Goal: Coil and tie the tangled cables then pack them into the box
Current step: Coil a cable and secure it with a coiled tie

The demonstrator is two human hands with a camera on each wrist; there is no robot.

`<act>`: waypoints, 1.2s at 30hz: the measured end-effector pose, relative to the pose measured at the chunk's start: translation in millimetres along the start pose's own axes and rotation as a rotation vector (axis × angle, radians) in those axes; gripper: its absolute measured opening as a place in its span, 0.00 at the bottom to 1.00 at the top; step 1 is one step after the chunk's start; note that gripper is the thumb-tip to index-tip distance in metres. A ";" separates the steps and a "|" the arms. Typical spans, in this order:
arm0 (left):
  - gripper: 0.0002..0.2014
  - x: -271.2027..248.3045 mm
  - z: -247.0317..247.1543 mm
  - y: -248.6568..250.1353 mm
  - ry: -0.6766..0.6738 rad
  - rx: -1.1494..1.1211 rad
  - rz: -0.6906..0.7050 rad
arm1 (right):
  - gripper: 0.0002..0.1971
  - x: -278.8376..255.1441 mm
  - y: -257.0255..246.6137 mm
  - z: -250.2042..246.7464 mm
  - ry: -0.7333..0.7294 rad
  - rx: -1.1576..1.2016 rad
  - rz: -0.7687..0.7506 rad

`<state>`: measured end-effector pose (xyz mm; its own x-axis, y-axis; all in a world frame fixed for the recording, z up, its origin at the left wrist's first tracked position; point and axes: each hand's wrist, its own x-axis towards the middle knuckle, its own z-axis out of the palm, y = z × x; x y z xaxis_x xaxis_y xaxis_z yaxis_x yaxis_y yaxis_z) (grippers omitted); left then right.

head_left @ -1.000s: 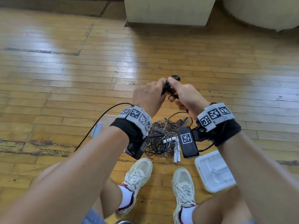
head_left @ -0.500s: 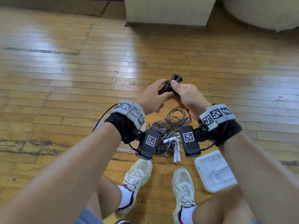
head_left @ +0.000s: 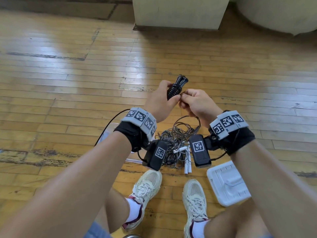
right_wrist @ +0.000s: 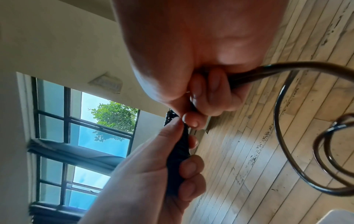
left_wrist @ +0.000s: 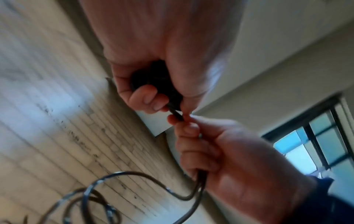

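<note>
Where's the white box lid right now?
In the head view the white lid lies on the wood floor at lower right, beside the right shoe and just right of the tangled cables.

We find no readable words, brands or numbers; only black-and-white square marker patterns on the grey wristbands (head_left: 139,118) and black wrist cameras (head_left: 199,150).

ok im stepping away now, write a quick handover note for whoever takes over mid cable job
Left hand grips the coiled black cable bundle, held up over the floor.
Right hand pinches that cable's loose tail right beside the bundle; the tail hangs in a loop below.
Tangled cable pile lies on the floor ahead of the shoes, white ties at its near edge. White lid lies to the right. The box is mostly hidden behind the left wrist.
Done: one cable mostly wound.
Left: secure its tail, pack it, then coil the pile.
</note>
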<state>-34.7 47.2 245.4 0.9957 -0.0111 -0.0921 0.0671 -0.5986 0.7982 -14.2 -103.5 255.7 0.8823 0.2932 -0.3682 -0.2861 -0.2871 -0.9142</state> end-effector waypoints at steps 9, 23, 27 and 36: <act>0.22 -8.8 1.3 -2.3 0.021 0.156 0.234 | 0.16 -1.0 0.6 -5.6 -0.088 0.311 0.118; 0.23 1.4 -7.6 6.6 -0.157 -0.313 -0.071 | 0.09 -0.8 5.8 -1.3 -0.029 0.044 0.006; 0.20 1.7 -11.3 3.5 -0.059 -0.368 -0.113 | 0.14 -1.3 3.6 0.6 -0.055 -0.094 -0.015; 0.22 -5.4 -5.9 -5.8 0.107 0.245 0.184 | 0.15 -1.7 -3.6 4.0 -0.041 0.037 0.142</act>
<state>-40.1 55.5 244.8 0.9916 -0.0605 0.1140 -0.1191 -0.7694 0.6276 -16.2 -99.2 258.9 0.8161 0.2892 -0.5003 -0.4214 -0.2946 -0.8577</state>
